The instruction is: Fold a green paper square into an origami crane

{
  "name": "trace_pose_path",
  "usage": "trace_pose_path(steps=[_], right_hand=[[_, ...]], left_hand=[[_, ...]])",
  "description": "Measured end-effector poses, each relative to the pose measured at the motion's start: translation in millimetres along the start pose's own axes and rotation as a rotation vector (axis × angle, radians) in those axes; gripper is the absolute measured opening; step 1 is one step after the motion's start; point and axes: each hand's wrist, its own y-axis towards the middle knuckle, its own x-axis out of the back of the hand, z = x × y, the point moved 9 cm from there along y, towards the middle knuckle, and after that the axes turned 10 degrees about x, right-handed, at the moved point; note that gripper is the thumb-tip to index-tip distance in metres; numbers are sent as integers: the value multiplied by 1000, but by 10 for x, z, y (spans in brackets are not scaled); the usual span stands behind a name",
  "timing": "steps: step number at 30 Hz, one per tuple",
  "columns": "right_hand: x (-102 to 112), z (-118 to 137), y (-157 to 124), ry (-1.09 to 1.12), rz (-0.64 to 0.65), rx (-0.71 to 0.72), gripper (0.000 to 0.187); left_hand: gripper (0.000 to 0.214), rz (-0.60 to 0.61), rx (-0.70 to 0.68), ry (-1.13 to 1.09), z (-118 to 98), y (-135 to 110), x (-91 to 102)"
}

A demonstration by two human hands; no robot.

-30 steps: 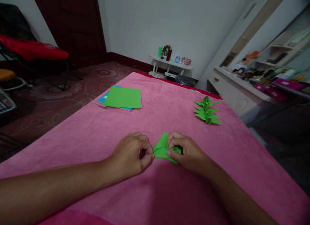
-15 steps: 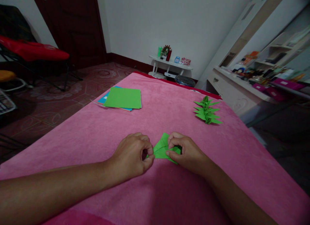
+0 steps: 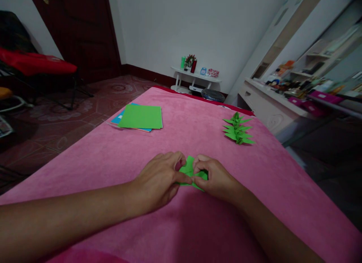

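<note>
A partly folded sheet of green origami paper (image 3: 187, 167) lies on the pink cloth (image 3: 135, 153), between my two hands. My left hand (image 3: 162, 176) grips its left side, the thumb pressing on the paper near the middle and the fingers curled at the edge. On the other side my right hand (image 3: 213, 174) pinches the paper between thumb and bent fingers. Both hands cover much of the sheet, so its full shape is hidden.
A stack of coloured paper (image 3: 141, 116), green on top, lies at the back left. Several folded green paper pieces (image 3: 238, 129) stand in a row at the right. Beyond the cloth are a low white shelf (image 3: 198, 74) and a cluttered dresser (image 3: 271, 100).
My left hand has shifted right along the paper, its thumb now reaching over the middle near my right thumb. My right hand keeps its pinch. The whole view has shifted slightly.
</note>
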Motion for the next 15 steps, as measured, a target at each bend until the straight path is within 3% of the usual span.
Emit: trace_pose_path(steps=[7,15], right_hand=[[199,-90,-97,180,-28,-12,9],[223,-198,-91,267,-60,-27,10]], left_hand=[[34,73,-40,51,0,52,-37],[39,93,-54,63,-26,87,-61]])
